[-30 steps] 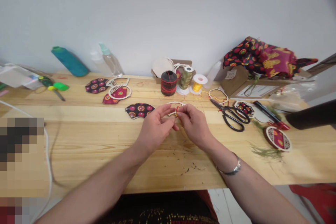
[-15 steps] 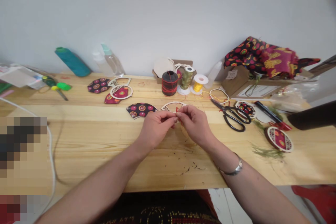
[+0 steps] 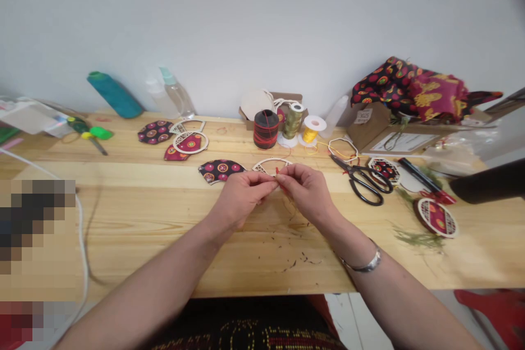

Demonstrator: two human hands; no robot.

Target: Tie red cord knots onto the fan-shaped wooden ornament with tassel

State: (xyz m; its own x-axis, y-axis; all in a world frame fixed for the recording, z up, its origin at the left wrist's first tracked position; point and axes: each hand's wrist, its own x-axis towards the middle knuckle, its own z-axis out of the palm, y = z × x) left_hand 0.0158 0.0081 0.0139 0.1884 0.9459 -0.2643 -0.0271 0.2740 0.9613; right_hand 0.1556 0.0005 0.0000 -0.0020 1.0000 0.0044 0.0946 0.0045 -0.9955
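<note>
Both hands meet above the middle of the wooden table, fingertips pinched together. My left hand (image 3: 245, 195) is closed, thumb against forefinger, on a thin red cord. My right hand (image 3: 305, 188) also pinches the red cord (image 3: 277, 170), a bit of which sticks up between the fingertips. Just behind the hands lies a pale fan-shaped wooden frame (image 3: 262, 164), partly hidden by them. A fan-shaped patterned fabric piece (image 3: 222, 170) rests beside my left hand. Black-handled scissors (image 3: 363, 179) lie to the right of my right hand.
Spools of red-and-black (image 3: 266, 130), green (image 3: 291, 123) and yellow thread (image 3: 312, 133) stand at the back. A cardboard box (image 3: 381, 128) with patterned cloth is at the right, near a round ornament (image 3: 437, 217). Bottles and a teal cone (image 3: 115, 95) lean on the wall.
The fingertips have shifted slightly while staying pinched together, and the left fingers look straighter. The objects on the table have not moved.
</note>
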